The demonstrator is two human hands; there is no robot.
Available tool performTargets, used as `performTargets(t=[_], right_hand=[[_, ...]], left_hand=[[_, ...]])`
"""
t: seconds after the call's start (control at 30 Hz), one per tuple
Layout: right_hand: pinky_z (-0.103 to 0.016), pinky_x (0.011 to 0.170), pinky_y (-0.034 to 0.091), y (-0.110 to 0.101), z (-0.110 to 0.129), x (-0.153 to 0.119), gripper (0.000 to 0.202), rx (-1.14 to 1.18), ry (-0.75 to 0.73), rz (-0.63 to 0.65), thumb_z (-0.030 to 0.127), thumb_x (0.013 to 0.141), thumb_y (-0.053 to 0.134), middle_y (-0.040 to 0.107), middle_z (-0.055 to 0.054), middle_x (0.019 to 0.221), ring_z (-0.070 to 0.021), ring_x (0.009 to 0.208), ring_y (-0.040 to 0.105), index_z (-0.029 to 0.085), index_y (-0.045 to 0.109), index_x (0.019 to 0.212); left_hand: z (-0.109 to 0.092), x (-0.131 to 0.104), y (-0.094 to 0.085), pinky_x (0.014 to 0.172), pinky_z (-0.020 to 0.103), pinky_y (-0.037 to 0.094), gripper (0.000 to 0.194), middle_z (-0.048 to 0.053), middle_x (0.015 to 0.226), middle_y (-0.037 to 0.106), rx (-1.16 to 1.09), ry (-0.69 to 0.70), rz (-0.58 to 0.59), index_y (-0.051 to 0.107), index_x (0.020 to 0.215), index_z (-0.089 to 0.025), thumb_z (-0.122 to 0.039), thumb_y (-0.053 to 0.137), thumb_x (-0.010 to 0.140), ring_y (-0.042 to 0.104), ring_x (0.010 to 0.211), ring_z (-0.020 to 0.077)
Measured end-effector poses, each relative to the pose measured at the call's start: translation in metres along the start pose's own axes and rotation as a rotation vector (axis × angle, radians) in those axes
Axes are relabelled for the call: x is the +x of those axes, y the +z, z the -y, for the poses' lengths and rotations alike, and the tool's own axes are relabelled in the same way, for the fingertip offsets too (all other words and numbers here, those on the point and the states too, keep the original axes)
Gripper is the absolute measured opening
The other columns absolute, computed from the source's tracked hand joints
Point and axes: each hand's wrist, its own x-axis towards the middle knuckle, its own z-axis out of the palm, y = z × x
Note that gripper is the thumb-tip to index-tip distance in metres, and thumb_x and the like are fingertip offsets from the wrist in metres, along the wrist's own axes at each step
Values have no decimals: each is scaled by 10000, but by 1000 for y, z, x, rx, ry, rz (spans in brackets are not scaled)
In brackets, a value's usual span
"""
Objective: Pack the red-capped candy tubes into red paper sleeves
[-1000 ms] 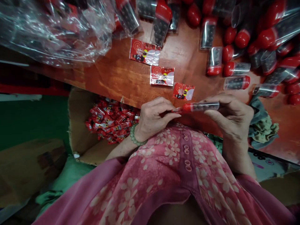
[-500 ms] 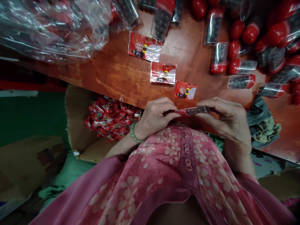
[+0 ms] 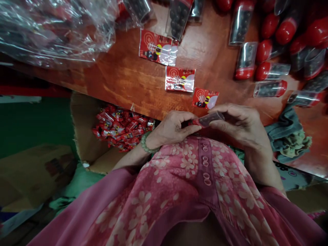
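A clear plastic tube [image 3: 208, 119] with dark balls inside and a red end lies between my hands, tilted up toward the right. My left hand [image 3: 173, 128], with a green bead bracelet on the wrist, pinches the red end between thumb and fingers. Around the clear end, the thumb and fingers of my right hand [image 3: 238, 124] are closed. Just beyond the tube, a red printed label [image 3: 205, 98] lies on the wooden table [image 3: 118, 82]. Two more shiny label pieces, one printed label [image 3: 179, 79] and a wider printed label [image 3: 158, 48], lie farther back to the left.
Several red-capped tubes [image 3: 244, 61] of dark balls crowd the back right. A crumpled clear plastic bag [image 3: 56, 34] covers the back left. Below the table edge, a cardboard box [image 3: 84, 133] holds small red wrapped packets [image 3: 123, 128]. A grey-green cloth [image 3: 289, 133] lies right.
The tube has turned so its clear end tips more upward and toward me. My right hand has shifted slightly left along it; my left hand still grips the red end.
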Motion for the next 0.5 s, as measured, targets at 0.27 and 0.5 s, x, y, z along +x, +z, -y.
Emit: performTargets(t=[0.27,0.5], right_hand=[[-305,675,566,-6,-16,-4,149,2,-20,-108,309,868,805,776,15,906,-159,732,693,280,789,1013],[-323,762,583,-4,-7,-6,160,-163,-189,-108,242,910,760,778,15,933,-175,811,726,311,777,1053]], left_hand=[[-1,6,4,713,246,497,299,54,893,777,164,111,-182,748,994,-142,-416,756,873,676,749,140],[2,3,8,665,222,501,272,38,819,773,223,205,-309,749,923,-141,-411,754,891,677,693,117]])
